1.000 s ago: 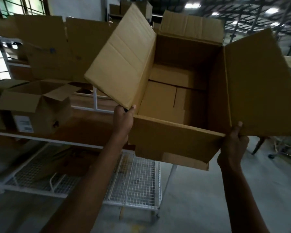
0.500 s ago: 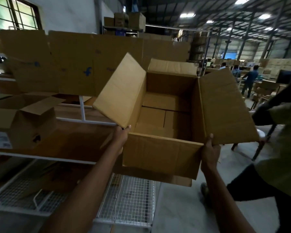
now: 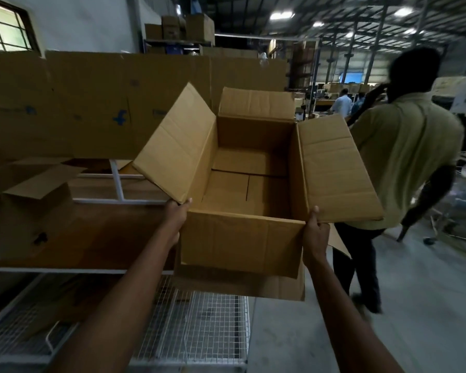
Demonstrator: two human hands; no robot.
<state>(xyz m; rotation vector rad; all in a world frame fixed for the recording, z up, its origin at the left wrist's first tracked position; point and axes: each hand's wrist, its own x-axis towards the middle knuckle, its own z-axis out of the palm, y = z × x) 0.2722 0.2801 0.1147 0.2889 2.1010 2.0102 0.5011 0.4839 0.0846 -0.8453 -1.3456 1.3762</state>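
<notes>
1. Head view: one large cardboard box (image 3: 240,238), held in the air beside the rack (image 3: 97,238), all four top flaps open.
2. Two hands: left hand (image 3: 176,215) grips the near-left corner, right hand (image 3: 315,232) grips the near-right corner.
3. Inside: only the folded bottom flaps show.
4. One smaller open box (image 3: 24,219) sits on the rack; contents hidden.

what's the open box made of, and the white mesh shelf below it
The open box looks like brown corrugated cardboard, matte and unprinted: fold creases and faint ribbing show on its flaps. The mesh shelf seems to be metal wire in a welded grid, with a white painted or coated finish; which coating cannot be told from here.
</notes>
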